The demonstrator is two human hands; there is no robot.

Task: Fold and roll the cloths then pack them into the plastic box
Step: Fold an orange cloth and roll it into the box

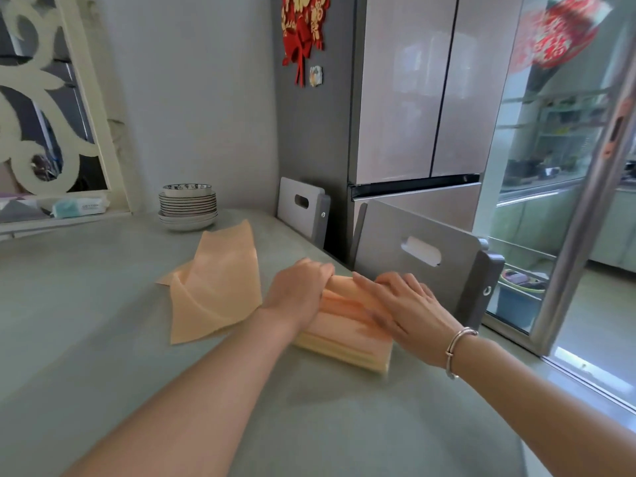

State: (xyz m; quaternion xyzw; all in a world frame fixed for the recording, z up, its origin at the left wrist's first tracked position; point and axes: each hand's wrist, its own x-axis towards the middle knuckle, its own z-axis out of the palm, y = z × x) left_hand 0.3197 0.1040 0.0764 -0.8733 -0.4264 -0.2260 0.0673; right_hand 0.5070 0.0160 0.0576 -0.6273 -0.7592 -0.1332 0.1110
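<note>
A folded peach cloth (344, 342) lies on the grey-green table (103, 339), its far end rolled up into a tube. My left hand (297, 290) grips the left end of that roll with curled fingers. My right hand (402, 304) lies over the right part of the roll, thumb stretched along it, fingers bent over its far side. A second peach cloth (216, 287), loosely folded and flat, lies to the left of my left hand. No plastic box is in view.
A stack of plates with a bowl on top (187, 208) stands at the back. Two grey chair backs (423, 259) (303, 204) press against the table's right edge. A fridge (413, 98) and a glass sliding door (568, 201) are beyond.
</note>
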